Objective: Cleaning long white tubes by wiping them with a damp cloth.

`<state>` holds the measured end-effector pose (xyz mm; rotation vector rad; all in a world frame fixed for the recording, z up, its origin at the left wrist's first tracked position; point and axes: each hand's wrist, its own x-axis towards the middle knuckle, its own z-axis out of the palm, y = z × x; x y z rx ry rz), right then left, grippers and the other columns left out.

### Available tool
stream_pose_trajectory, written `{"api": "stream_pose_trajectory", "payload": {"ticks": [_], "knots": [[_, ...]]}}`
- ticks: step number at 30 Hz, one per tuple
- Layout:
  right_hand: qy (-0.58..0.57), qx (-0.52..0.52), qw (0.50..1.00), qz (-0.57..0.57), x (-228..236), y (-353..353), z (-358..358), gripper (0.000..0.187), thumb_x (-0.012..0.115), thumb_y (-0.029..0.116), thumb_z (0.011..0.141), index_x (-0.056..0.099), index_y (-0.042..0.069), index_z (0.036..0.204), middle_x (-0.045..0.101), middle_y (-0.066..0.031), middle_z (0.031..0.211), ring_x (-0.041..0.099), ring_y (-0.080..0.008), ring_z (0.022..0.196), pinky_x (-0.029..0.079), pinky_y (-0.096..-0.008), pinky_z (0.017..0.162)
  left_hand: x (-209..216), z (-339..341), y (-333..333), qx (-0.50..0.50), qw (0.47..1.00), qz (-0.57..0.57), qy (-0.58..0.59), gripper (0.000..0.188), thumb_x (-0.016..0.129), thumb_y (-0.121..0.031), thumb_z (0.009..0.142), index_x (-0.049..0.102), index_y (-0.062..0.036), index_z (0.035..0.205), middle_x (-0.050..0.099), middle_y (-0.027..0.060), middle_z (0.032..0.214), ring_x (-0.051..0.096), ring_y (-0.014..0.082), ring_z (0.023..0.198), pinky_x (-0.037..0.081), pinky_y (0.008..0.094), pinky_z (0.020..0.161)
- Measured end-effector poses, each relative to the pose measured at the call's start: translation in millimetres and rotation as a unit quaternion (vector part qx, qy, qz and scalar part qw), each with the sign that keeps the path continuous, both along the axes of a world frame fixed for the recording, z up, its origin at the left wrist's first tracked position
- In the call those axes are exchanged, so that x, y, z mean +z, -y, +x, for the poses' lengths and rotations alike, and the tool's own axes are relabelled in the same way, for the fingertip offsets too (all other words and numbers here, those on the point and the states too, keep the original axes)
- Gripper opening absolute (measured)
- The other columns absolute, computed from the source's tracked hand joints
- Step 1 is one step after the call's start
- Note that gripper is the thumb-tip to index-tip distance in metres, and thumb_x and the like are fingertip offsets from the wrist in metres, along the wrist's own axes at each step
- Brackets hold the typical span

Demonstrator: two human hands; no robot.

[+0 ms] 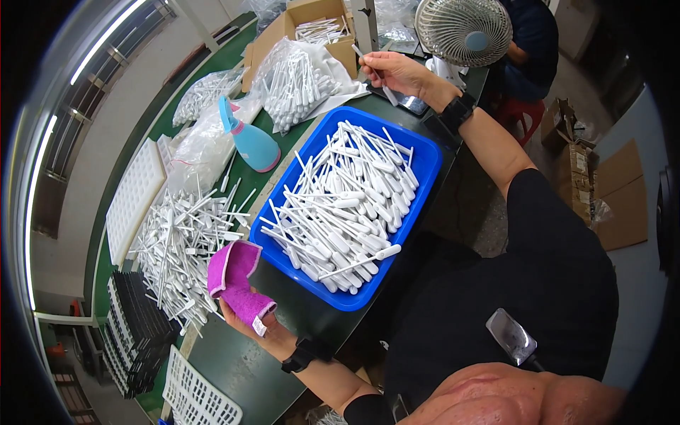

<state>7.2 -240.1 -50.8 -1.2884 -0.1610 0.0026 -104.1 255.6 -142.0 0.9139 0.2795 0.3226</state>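
Pinched closed, the right hand holds one slender white plastic dropper beyond the rectangular blue plastic tray; the left hand holds a fuzzy magenta cloth, its fingers mostly covered. We judge single-piece handling underway; the next move calls for a light, steady pinch.

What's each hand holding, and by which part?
The left hand holds a purple cloth by its lower part; the right hand pinches a white dropper near its middle.

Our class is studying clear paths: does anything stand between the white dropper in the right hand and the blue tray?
Nothing visible stands between the white dropper in the right hand and the blue tray.
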Motion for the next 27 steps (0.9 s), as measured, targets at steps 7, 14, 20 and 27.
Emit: {"api": "stream_pose_trajectory", "payload": {"ticks": [7,14,20,27], "knots": [[0.057,-0.094,0.985,-0.134,4.8,-9.2,-11.6,0.019,0.048,0.025,0.093,0.053,0.008,0.087,0.049,0.0023,0.072,0.044,-0.0042,0.057,0.040,-0.0188,0.049,-5.3,2.0,-5.5,-0.045,0.998,-0.041,0.024,0.029,0.042,-0.028,0.091,0.051,-0.0022,0.101,0.059,0.0102,0.080,0.056,0.0215,0.058,0.045,0.0283,0.047],[0.010,-0.089,0.913,-0.397,-11.3,-57.0,-27.7,0.023,0.050,0.028,0.091,0.052,0.005,0.089,0.057,-0.0030,0.070,0.051,-0.0066,0.051,0.041,-0.0230,0.044,-5.0,4.0,-6.7,-0.036,0.998,-0.051,0.006,0.030,0.043,-0.031,0.090,0.052,-0.0037,0.098,0.057,0.0096,0.080,0.051,0.0231,0.056,0.041,0.0301,0.047],[0.007,-0.091,0.775,-0.625,-29.4,-66.4,-31.6,0.027,0.051,0.028,0.090,0.053,0.002,0.094,0.062,-0.0066,0.072,0.059,-0.0105,0.060,0.046,-0.0258,0.051,-3.0,7.0,-2.8,-0.030,0.997,-0.066,0.013,0.028,0.044,-0.030,0.090,0.053,-0.0041,0.096,0.057,0.0089,0.081,0.050,0.0226,0.059,0.042,0.0310,0.052],[0.178,-0.031,0.860,-0.477,-13.3,-91.6,-56.9,0.026,0.054,0.023,0.089,0.057,0.002,0.104,0.062,-0.0050,0.087,0.059,-0.0111,0.083,0.047,-0.0243,0.071,-5.2,1.3,-14.4,-0.092,0.992,-0.049,0.068,0.031,0.043,-0.029,0.091,0.053,-0.0031,0.104,0.060,0.0097,0.093,0.058,0.0224,0.074,0.049,0.0336,0.063]]}}
